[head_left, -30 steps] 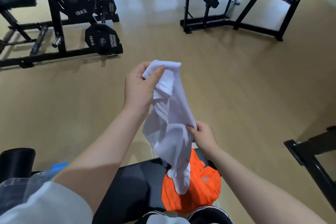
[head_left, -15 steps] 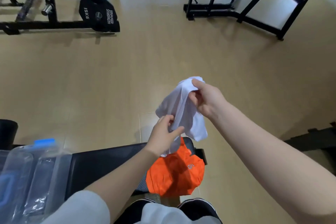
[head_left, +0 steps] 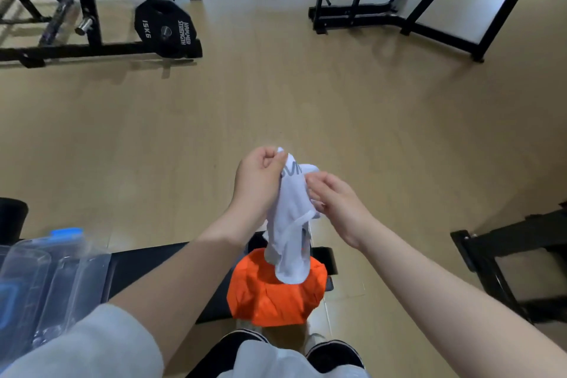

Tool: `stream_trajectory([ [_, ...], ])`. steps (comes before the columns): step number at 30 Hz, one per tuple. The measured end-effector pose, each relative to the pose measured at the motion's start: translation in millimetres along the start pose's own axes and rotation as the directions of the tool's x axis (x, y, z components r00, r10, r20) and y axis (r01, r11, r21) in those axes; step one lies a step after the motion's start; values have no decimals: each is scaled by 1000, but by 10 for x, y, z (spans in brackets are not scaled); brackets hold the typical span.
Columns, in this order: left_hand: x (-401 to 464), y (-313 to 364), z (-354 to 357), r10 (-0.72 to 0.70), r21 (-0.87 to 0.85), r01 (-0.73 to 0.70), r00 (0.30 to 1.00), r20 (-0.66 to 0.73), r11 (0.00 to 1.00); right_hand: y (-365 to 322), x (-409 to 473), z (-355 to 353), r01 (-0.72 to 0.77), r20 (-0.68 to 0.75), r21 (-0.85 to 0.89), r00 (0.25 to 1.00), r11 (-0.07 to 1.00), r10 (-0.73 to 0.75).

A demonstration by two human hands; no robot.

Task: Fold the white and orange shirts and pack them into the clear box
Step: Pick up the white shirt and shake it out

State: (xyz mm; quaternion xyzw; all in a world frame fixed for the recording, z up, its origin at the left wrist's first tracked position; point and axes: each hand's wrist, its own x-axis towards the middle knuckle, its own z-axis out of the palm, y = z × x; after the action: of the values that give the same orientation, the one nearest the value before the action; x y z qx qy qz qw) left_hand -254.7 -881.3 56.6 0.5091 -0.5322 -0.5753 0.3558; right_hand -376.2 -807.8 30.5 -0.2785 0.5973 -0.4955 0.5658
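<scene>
left sleeve (head_left: 89,347): short, light grey, soft cloth. It ends above the elbow, and the arm below it is bare.
left hand (head_left: 259,179): bare. No glove, ring or watch shows.
right arm (head_left: 445,301): bare all the way to the edge of the view. No sleeve shows on it.
right hand (head_left: 336,201): bare. No glove, ring or watch shows.
lap cloth (head_left: 276,360): light grey, at the bottom of the view, between the knees.
dark clothing (head_left: 334,354): black, on both sides of the grey cloth. The left part has thin white stripes along its top edge.
</scene>
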Motion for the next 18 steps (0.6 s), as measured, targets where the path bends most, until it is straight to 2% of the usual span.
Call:
stream_trajectory([
  [2,-6,107,102,-8,9,8,999,-33,1000,111,-139,-58,34,109,-152,994,988,-18],
  [3,-18,170,144,-14,-5,14,999,-43,1000,138,-179,-81,56,113,-213,993,975,-32],
  [5,-51,286,218,-10,-68,6,998,-66,998,171,-185,-147,123,5,-339,992,933,-129],
  [7,-95,353,255,-3,-127,-9,995,-98,992,163,-181,-212,137,-118,-367,974,920,-192],
  [9,-180,354,271,-5,-174,-13,995,-104,985,60,-235,-241,142,-142,-266,973,953,-184],
  [11,-301,278,284,-32,-199,23,999,-43,980,-60,-292,-251,118,-122,-120,984,986,-133],
  [15,-674,26,336,-82,-33,86,991,108,996,-248,-337,-238,32,-128,58,991,998,-24],
  [18,-905,-126,317,-85,-16,89,984,159,996,-333,-389,-231,33,-140,98,990,995,-19],
])
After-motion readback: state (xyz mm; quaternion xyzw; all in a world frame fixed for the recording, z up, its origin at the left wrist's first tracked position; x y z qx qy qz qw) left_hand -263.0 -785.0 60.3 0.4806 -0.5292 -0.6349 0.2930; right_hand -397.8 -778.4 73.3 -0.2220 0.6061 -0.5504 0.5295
